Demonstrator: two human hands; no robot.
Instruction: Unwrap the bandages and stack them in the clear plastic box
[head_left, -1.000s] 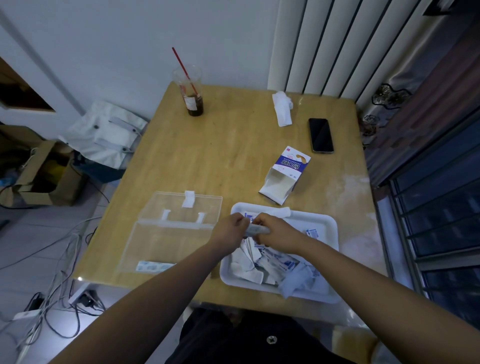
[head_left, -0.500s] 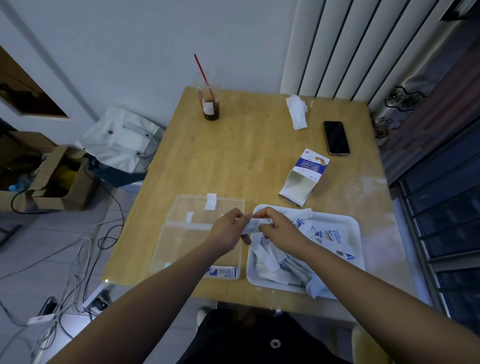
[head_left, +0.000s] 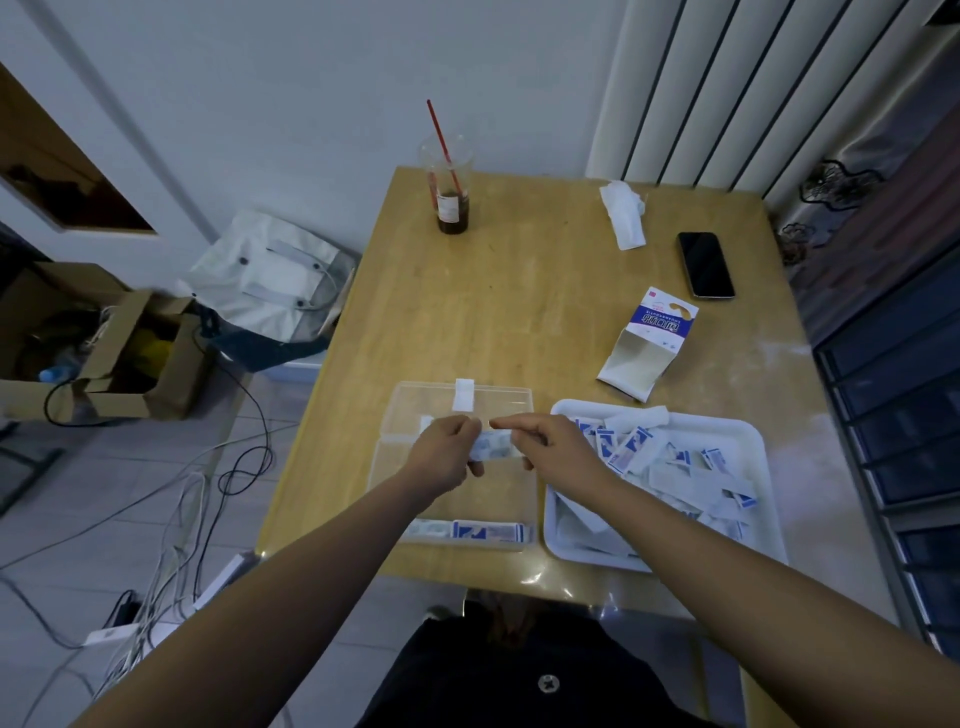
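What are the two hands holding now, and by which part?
One bandage, above the clear box. The left hand pinches its left end, the right hand its right end.

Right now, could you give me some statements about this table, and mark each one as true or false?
1. The left hand and the right hand both pinch one bandage above the clear plastic box. True.
2. The white tray lies right of the clear plastic box. True.
3. The phone lies in the white tray. False: the phone lies on the table, beyond the carton.
4. The cup holds a blue straw. False: its straw is red.
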